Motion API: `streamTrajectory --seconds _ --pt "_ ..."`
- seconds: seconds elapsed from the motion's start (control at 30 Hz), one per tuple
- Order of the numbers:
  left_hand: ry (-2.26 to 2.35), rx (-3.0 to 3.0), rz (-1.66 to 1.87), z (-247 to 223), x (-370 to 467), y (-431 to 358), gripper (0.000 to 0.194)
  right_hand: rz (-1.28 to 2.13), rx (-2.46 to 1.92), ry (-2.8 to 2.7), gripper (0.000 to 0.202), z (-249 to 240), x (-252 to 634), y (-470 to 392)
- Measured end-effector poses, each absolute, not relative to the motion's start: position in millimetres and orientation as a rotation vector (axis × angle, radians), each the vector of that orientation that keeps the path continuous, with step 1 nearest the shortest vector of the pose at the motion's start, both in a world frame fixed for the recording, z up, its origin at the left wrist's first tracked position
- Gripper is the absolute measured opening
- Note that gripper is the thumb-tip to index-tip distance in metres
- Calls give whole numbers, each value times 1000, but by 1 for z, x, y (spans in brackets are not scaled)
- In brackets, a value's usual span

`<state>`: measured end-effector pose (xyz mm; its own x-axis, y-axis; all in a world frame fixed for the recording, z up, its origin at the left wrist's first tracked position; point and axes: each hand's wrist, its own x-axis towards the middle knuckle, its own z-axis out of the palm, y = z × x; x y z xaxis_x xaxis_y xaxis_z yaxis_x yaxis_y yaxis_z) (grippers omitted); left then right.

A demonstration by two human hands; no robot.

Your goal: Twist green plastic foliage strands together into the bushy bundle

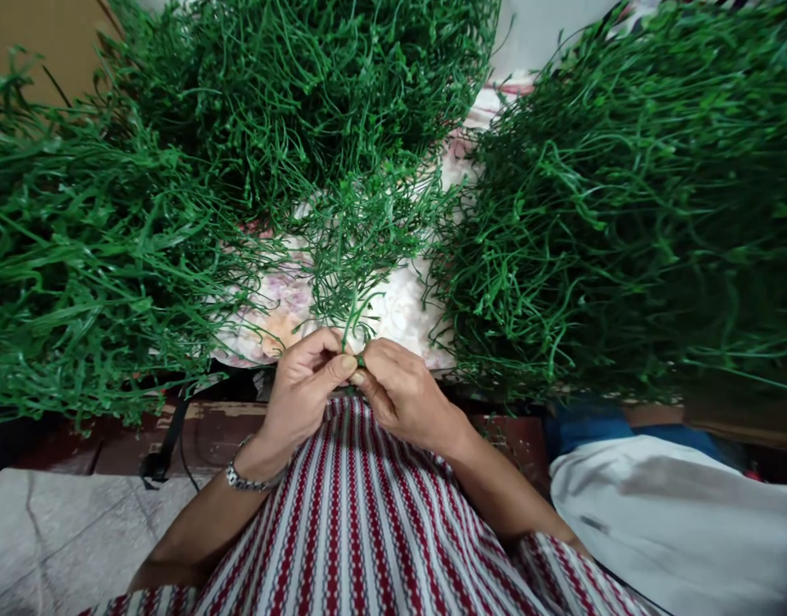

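Close together near my body, both hands pinch the same thin green plant stem (350, 321). My left hand (300, 389) grips it between thumb and forefinger. The fingers of my right hand (403, 389) are curled, with thumb and forefinger closed on the stem's lower end. A small green piece shows between the fingertips; the rest is hidden by them. Just beyond my hands lies a loose cluster of thin leafy stems (368, 227) on a flower-patterned cloth (275, 312).
Large heaps of similar green stems rise at the left (91, 265), at the back (291, 85) and at the right (624, 214). A worn reddish-brown table edge (227, 436) runs in front of me. White fabric (676, 513) hangs at the lower right.
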<state>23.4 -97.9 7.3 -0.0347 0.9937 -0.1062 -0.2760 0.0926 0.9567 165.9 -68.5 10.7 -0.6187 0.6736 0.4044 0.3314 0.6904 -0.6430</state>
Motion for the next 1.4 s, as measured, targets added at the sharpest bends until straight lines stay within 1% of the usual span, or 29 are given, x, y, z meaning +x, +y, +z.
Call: streamTrajectory --seconds 0.1,0.17,0.27,0.33,0.4,0.63,0.77,0.87,0.93,0.97,1.03,1.1,1.2,1.33,1.4 --pt "1160 985 1324 9 20 -99 21 790 -733 -2269 24 13 166 -66" --pt "1272 1145 1228 13 16 -100 20 825 -746 -2274 24 14 166 -65" --pt "1381 1377 1041 19 11 -100 18 717 -878 -2332 25 16 168 -67" --pt "1382 1427 980 20 9 -100 19 640 -945 -2385 24 16 169 -70" --pt "1381 1426 956 21 8 -100 19 665 -947 -2397 23 15 171 -71" --pt "1267 1442 857 18 7 -100 21 1048 -733 -2171 15 11 177 -62" --pt "1108 1511 827 26 0 -99 21 1352 -618 -2061 23 11 178 -61" --pt "834 1632 641 37 -12 -98 23 1659 -332 -2070 30 18 184 -60" --pt "757 1583 584 42 -20 -96 24 1788 -181 -2043 33 25 191 -58" --pt "769 1506 609 42 -23 -96 24 1803 -162 -2028 32 28 194 -57" --pt "858 1307 729 37 -25 -95 22 1737 -265 -2015 26 31 196 -56" --pt "959 1144 871 28 -21 -95 21 1630 -502 -1991 21 30 194 -56" --pt "1062 1049 999 15 -10 -96 21 1521 -781 -1899 21 23 183 -60" --pt "1169 1011 1173 7 4 -97 22 1497 -823 -1882 26 10 166 -68" --pt "1196 998 1193 6 6 -97 20 1468 -842 -1839 26 4 161 -71"
